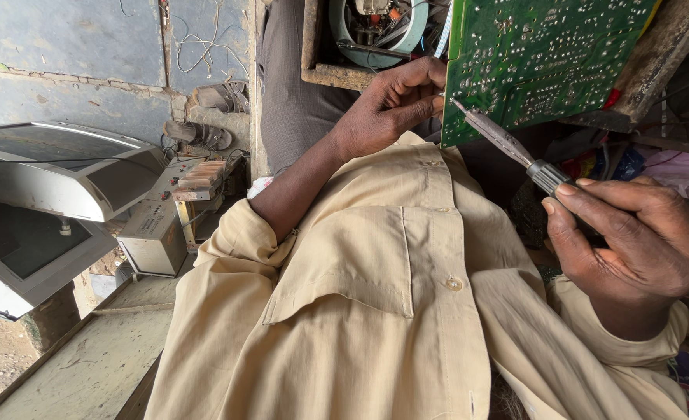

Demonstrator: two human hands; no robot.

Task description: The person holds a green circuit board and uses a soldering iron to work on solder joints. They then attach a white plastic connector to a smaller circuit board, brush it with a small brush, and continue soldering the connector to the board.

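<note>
The green circuit board (543, 62) stands at about one o'clock in my view, solder side toward me, tilted up on its edge against a wooden frame (325, 71). My left hand (387, 105) steadies it at its lower left corner, fingers curled and pressed on the edge, thumb tucked behind where I cannot see it. My right hand (632, 241), down at four o'clock, pinches the dark handle of the soldering iron (508, 144) between thumb and closed fingers, pen-fashion, and the metal tip reaches up toward eleven o'clock from that hand to meet the board near its left edge, just beside my left fingertips. I judge I am in the middle of working one joint on the solder side; whether the tip truly touches a pad is too fine to tell. The next move, as I read it, wants a steady wrist, the board held from rocking, and the hot tip kept off my left fingers. Behind the board, at twelve o'clock, a round coil with wires (375, 27) shows inside the frame. Over at nine o'clock sit a grey monitor casing (72, 175) and a small box with wooden pegs (169, 222); a pair of sandals (208, 117) lies at eleven.
</note>
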